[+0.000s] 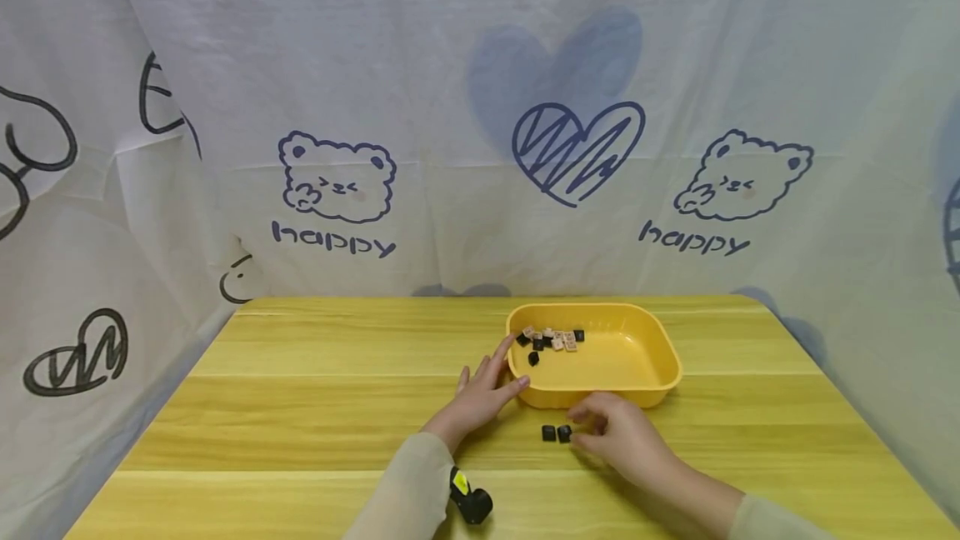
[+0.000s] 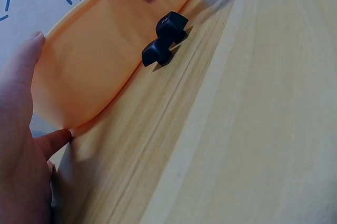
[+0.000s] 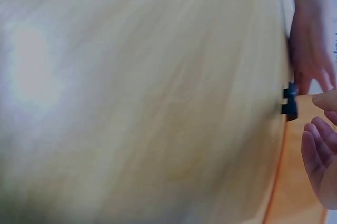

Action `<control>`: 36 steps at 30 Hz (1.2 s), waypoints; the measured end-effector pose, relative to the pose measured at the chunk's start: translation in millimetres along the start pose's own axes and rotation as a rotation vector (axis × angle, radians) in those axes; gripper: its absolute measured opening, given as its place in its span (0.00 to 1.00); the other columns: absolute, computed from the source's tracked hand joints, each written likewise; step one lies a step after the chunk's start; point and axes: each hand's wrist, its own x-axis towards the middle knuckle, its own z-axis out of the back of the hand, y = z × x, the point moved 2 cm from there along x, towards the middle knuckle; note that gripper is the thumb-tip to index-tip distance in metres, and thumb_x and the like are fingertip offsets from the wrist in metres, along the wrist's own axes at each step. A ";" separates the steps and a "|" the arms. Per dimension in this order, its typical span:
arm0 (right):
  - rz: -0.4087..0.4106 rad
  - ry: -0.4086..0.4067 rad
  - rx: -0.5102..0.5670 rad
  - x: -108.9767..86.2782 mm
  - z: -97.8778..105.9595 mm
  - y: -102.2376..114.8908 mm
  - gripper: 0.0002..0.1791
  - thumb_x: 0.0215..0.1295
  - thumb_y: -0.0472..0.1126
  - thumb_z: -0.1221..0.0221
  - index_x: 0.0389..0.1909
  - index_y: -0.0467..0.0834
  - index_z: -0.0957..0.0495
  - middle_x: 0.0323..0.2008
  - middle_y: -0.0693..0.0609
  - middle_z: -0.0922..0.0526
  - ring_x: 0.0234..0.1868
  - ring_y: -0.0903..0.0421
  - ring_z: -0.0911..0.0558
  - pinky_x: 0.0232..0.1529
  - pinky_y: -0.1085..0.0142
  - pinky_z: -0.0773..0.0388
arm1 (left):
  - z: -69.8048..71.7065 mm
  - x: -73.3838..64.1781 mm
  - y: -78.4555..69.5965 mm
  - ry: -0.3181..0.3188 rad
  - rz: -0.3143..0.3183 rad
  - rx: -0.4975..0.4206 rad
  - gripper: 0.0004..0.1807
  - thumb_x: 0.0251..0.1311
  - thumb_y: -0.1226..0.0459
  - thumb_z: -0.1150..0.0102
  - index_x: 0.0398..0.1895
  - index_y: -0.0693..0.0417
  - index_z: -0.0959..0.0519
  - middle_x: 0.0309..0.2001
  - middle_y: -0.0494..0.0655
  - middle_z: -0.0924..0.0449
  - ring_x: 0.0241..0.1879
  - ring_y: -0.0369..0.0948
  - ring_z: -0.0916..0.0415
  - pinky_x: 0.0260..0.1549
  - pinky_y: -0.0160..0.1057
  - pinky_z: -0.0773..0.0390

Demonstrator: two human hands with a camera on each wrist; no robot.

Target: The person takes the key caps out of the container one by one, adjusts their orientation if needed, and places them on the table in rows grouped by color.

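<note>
Two black keycaps (image 1: 549, 433) sit side by side on the table in front of a yellow plastic tray (image 1: 547, 399). My right hand (image 1: 626, 438) is just to their right, fingers loosely bent; in the right wrist view nothing shows between thumb and fingers. Whether a fingertip touches the nearer keycap I cannot tell. My left hand (image 1: 480, 397) rests against the tray's left end, fingers spread and fairly straight, thumb at the near rim. Inside the tray, several black and beige keycaps (image 1: 558, 345) lie at the back left. The left wrist view shows the black keycaps (image 2: 171, 25) close up, slightly tilted.
The wooden table (image 1: 315, 407) spreads out on both sides of the tray. A printed white cloth (image 1: 450, 215) hangs behind the table and along its sides. A black device with a yellow patch (image 1: 472, 505) is at my left wrist.
</note>
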 end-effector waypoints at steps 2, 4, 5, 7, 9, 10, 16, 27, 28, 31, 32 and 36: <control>0.017 -0.004 0.022 1.1 3.9 4.4 0.11 0.53 0.32 0.29 0.38 0.43 0.16 0.35 0.54 0.18 0.30 0.63 0.25 0.30 0.69 0.23 | -0.4 0.1 0.1 0.000 -0.003 -0.002 0.42 0.68 0.39 0.54 0.79 0.33 0.60 0.73 0.52 0.43 0.75 0.55 0.62 0.68 0.57 0.76; 0.031 -0.013 0.044 3.3 8.2 9.2 0.11 0.53 0.31 0.30 0.38 0.42 0.16 0.35 0.52 0.17 0.29 0.62 0.24 0.30 0.69 0.23 | -0.5 0.5 0.5 -0.001 -0.006 -0.007 0.42 0.69 0.40 0.54 0.79 0.34 0.60 0.73 0.52 0.42 0.75 0.55 0.61 0.68 0.58 0.75; 0.042 -0.018 0.050 4.8 10.3 11.5 0.11 0.53 0.31 0.30 0.38 0.42 0.16 0.35 0.51 0.17 0.29 0.62 0.24 0.30 0.69 0.23 | -0.7 0.7 0.7 -0.001 -0.005 -0.008 0.42 0.69 0.40 0.54 0.79 0.34 0.59 0.73 0.52 0.42 0.75 0.55 0.61 0.68 0.57 0.75; 0.050 -0.035 0.048 8.8 14.5 15.5 0.11 0.53 0.31 0.30 0.38 0.42 0.16 0.36 0.50 0.17 0.29 0.62 0.24 0.29 0.68 0.23 | -1.2 1.4 1.5 -0.004 -0.006 -0.008 0.41 0.70 0.42 0.53 0.79 0.34 0.59 0.73 0.52 0.42 0.75 0.55 0.61 0.68 0.58 0.75; 0.050 -0.056 0.037 13.9 18.2 18.8 0.11 0.53 0.31 0.29 0.37 0.43 0.16 0.36 0.51 0.17 0.28 0.61 0.24 0.28 0.68 0.23 | -1.3 1.9 2.1 -0.007 -0.001 -0.004 0.41 0.70 0.42 0.53 0.79 0.33 0.59 0.73 0.51 0.43 0.75 0.55 0.61 0.68 0.57 0.75; 0.045 -0.067 0.032 16.8 19.7 20.1 0.11 0.53 0.31 0.29 0.37 0.44 0.16 0.36 0.52 0.17 0.28 0.61 0.24 0.27 0.68 0.23 | -1.3 2.0 2.2 -0.009 0.003 -0.001 0.41 0.70 0.42 0.53 0.79 0.32 0.59 0.73 0.51 0.43 0.75 0.54 0.62 0.68 0.57 0.76; 0.026 -0.128 0.009 36.4 26.6 21.9 0.10 0.54 0.33 0.29 0.37 0.47 0.16 0.38 0.55 0.17 0.29 0.59 0.23 0.27 0.68 0.23 | -2.2 1.1 2.2 -0.025 -0.005 0.009 0.41 0.70 0.43 0.53 0.79 0.33 0.59 0.73 0.51 0.42 0.74 0.56 0.60 0.68 0.58 0.75; -0.148 -0.084 0.058 74.4 19.8 6.3 0.11 0.58 0.37 0.30 0.42 0.45 0.16 0.39 0.52 0.16 0.35 0.55 0.23 0.31 0.65 0.22 | -4.2 1.9 1.0 -0.039 -0.005 0.041 0.41 0.70 0.41 0.54 0.79 0.34 0.59 0.72 0.50 0.41 0.74 0.57 0.59 0.68 0.60 0.72; -0.155 -0.073 0.062 78.0 18.7 4.3 0.11 0.58 0.37 0.31 0.42 0.44 0.16 0.39 0.52 0.16 0.35 0.54 0.23 0.31 0.64 0.22 | -4.2 2.0 0.4 -0.041 -0.005 0.043 0.41 0.69 0.41 0.54 0.79 0.35 0.59 0.72 0.50 0.40 0.74 0.57 0.59 0.68 0.60 0.72; -0.144 -0.027 0.067 89.2 15.1 -2.6 0.12 0.58 0.37 0.31 0.43 0.41 0.16 0.38 0.52 0.16 0.35 0.54 0.23 0.33 0.64 0.23 | -3.6 2.1 -1.2 -0.048 -0.005 0.051 0.41 0.69 0.41 0.53 0.79 0.35 0.58 0.72 0.51 0.40 0.74 0.58 0.58 0.68 0.61 0.71; -0.137 -0.008 0.068 92.6 14.0 -4.8 0.12 0.57 0.36 0.31 0.43 0.41 0.16 0.38 0.52 0.16 0.36 0.54 0.23 0.34 0.64 0.23 | -3.5 2.1 -1.5 -0.049 -0.003 0.053 0.41 0.69 0.41 0.53 0.79 0.35 0.58 0.72 0.51 0.39 0.74 0.58 0.58 0.68 0.61 0.71; -0.106 0.061 0.065 104.0 9.8 -12.7 0.12 0.57 0.34 0.31 0.43 0.39 0.15 0.41 0.52 0.16 0.36 0.55 0.23 0.36 0.64 0.23 | -3.7 2.9 -1.2 -0.055 -0.002 0.069 0.41 0.69 0.40 0.54 0.79 0.34 0.58 0.71 0.50 0.39 0.74 0.58 0.57 0.68 0.61 0.70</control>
